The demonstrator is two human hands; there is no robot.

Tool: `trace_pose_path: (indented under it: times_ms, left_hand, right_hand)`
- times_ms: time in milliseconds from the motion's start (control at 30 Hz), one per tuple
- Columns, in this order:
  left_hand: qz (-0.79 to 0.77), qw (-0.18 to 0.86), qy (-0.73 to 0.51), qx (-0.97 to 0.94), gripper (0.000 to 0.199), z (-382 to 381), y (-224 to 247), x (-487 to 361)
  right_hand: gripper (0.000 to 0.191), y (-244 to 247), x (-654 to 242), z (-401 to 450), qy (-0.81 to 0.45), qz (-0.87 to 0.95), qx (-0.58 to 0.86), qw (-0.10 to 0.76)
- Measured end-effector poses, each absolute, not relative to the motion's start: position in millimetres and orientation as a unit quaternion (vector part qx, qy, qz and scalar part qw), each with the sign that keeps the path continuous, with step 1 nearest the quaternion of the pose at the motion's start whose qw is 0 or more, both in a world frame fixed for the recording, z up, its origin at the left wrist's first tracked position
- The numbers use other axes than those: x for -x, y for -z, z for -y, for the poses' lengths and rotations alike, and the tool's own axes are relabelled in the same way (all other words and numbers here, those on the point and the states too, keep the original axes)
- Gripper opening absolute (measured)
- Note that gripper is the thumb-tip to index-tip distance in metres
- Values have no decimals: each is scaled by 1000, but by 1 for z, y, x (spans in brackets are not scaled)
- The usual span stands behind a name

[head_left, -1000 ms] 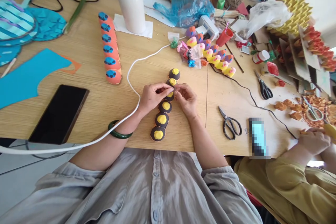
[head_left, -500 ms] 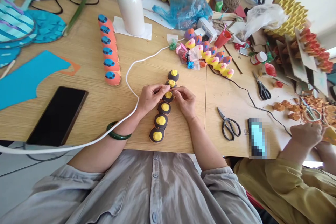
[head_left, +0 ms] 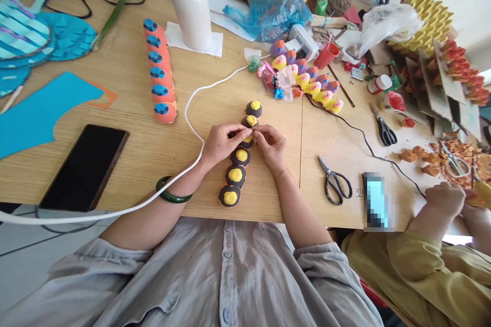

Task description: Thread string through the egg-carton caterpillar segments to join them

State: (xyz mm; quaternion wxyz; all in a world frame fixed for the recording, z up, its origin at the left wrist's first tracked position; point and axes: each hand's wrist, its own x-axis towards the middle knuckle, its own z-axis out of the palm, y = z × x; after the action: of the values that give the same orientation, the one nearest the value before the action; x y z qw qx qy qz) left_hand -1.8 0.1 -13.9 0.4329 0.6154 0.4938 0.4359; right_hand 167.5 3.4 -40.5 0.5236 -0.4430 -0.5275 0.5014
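A strip of black rounded bumps with yellow centres lies lengthwise on the wooden table. Over its upper part, my left hand and my right hand meet at the fingertips, both pinched. Whatever lies between the fingertips is too small to make out. The hands partly cover the third bump from the top. To the left, an orange strip with blue spots lies apart from them.
Left of my hands are a white cable and a black phone. Scissors lie to the right, near a co-worker's hands. A white bottle and coloured bump strips stand farther back.
My left fingertips have shifted slightly right and down, meeting my right fingertips and covering more of the third bump. The co-worker's hands have moved a little.
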Motion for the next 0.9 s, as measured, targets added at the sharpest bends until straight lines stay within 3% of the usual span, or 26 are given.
trace_pose_path:
  times_ms: [233, 400, 900]
  left_hand:
    - [-500, 454, -447, -587, 48, 1, 12, 2]
    - [-486, 456, -443, -599, 36, 0, 15, 2]
    - [-490, 445, -423, -619, 42, 1, 11, 1]
  right_hand:
    - [38, 41, -168, -4, -485, 545, 443, 521]
    - [36, 41, -169, -4, -458, 571, 443, 518]
    - [51, 35, -167, -2, -498, 523, 474, 503]
